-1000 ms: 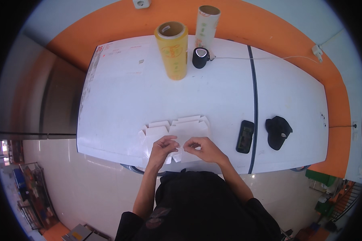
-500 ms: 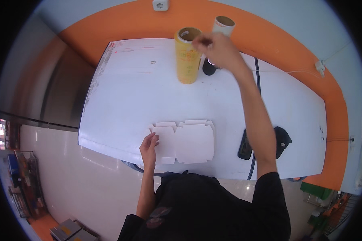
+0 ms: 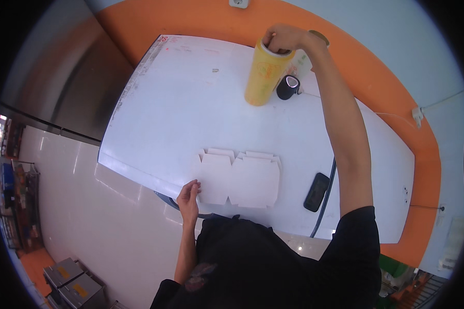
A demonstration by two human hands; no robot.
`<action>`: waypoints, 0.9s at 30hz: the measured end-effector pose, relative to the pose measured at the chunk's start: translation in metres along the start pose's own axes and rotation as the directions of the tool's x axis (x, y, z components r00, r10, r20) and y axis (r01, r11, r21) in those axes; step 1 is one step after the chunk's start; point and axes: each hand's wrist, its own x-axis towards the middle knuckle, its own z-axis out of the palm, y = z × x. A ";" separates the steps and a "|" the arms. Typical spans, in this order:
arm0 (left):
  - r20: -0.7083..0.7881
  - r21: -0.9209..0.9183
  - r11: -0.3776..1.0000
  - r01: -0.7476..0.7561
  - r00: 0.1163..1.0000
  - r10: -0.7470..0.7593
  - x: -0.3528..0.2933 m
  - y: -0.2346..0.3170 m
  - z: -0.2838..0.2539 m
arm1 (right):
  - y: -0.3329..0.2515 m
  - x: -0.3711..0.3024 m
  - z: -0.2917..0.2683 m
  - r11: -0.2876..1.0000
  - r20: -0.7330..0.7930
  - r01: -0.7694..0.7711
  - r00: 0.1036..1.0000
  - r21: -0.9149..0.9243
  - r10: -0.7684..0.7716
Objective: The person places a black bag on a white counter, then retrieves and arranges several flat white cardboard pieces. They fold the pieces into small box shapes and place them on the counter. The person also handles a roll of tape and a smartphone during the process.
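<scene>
My right hand (image 3: 283, 39) reaches over the top rim of a tall yellow roll (image 3: 265, 77) of what looks like plastic wrap. Its fingers dip into the hollow core, so the tips are hidden. The roll stands tilted on the table. Near the front edge lies a flat white carton blank (image 3: 242, 177) with cut flaps along its edges, partly folded at the far side. At its left edge is my left hand (image 3: 189, 198), fingers loosely bent and apart, gripping nothing visible.
Right of the yellow roll stands a small black cylinder (image 3: 288, 88). A second, paler roll (image 3: 302, 63) is partly hidden behind my right hand and wrist. A black phone (image 3: 317, 192) lies beside a dark cable (image 3: 325, 206) on the white table (image 3: 160, 118). An orange-banded wall (image 3: 211, 18) borders the back.
My right hand has moved from above the roll's right side into its open top, and the roll now leans. The left hand stays by the carton blank. The view has shifted.
</scene>
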 end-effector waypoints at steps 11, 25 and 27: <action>0.204 0.307 0.943 -0.126 0.977 0.064 0.016 -0.004 -0.006 | 0.000 -0.022 0.034 0.971 -0.152 0.084 0.981 -0.223 -0.120; 0.346 0.434 0.887 -0.154 0.938 -0.006 0.035 -0.003 -0.003 | -0.034 -0.025 0.101 0.967 -0.479 -0.080 0.877 -0.240 -0.047; 0.355 0.501 0.847 -0.177 0.935 -0.014 0.039 0.003 -0.001 | -0.034 -0.021 0.108 0.948 -0.509 -0.106 0.858 -0.300 -0.065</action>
